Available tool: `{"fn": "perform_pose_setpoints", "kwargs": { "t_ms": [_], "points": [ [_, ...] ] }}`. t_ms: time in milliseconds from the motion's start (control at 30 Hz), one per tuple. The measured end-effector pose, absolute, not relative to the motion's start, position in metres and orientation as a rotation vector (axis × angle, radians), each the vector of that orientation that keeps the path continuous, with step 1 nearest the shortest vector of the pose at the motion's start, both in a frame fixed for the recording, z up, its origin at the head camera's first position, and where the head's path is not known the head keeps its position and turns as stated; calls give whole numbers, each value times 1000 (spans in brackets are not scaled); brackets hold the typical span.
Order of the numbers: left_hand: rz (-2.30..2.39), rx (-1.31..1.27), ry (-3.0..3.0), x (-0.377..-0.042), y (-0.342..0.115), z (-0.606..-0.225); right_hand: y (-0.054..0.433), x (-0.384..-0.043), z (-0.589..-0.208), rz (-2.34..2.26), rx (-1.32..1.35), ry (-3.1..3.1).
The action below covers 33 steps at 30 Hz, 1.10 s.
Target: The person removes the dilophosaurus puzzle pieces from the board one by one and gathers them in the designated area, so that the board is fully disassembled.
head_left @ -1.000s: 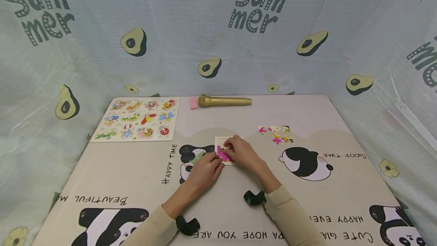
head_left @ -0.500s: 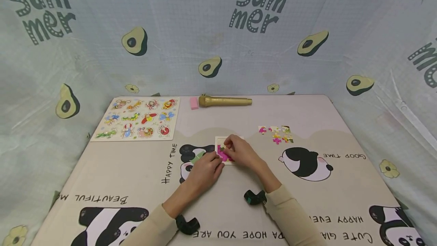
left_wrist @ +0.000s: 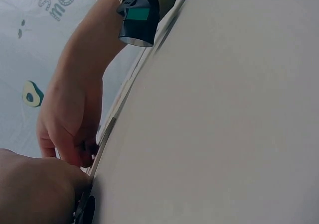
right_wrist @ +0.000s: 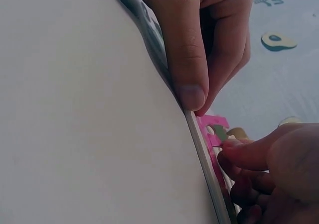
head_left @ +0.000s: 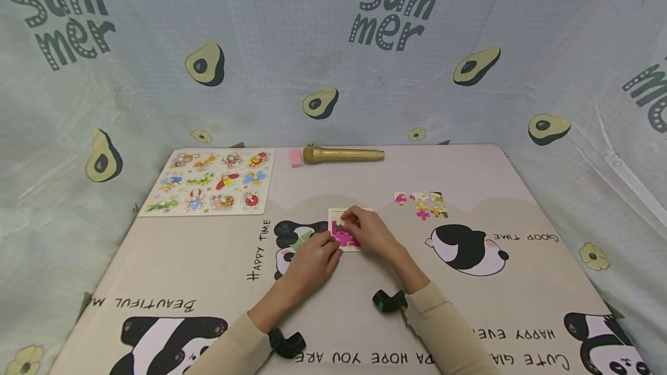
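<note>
A small square puzzle tray (head_left: 337,217) with pink pieces in it lies at the middle of the table. My left hand (head_left: 331,246) holds the tray's near left corner, its thumb (right_wrist: 191,87) pressed against the tray's edge (right_wrist: 203,152). My right hand (head_left: 350,225) rests over the tray's right half. Its fingertips (right_wrist: 238,153) pinch a green and pink puzzle piece (right_wrist: 218,132) down on the tray. In the left wrist view the right hand (left_wrist: 67,117) shows from the side, low on the mat, beside my left hand (left_wrist: 35,189).
Several loose puzzle pieces (head_left: 423,205) lie to the right of the tray. An insect peg-puzzle board (head_left: 208,182) sits at the far left. A gold microphone (head_left: 342,155) and a pink eraser (head_left: 296,157) lie at the table's back edge. A panda-print mat (head_left: 172,259) covers the table.
My right hand's fingers have shifted slightly on the tray. The left hand has stayed in place.
</note>
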State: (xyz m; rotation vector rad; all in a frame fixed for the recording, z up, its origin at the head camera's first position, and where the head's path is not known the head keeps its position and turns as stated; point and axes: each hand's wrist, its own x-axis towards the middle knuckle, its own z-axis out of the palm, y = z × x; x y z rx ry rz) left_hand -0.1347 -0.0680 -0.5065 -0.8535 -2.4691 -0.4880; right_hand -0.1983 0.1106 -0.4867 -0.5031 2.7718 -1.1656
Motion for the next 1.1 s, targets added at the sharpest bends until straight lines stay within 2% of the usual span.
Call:
{"fn": "perform_pose_setpoints", "kwargs": {
  "t_ms": [600, 1100],
  "points": [
    [-480, -848, -2480, -134, -68, -506, 112, -200, -488, -1273, -405, 2788],
    [-516, -832, -2499, -133, -67, -505, 141, -208, -474, -1343, -314, 2768]
  ]
}}
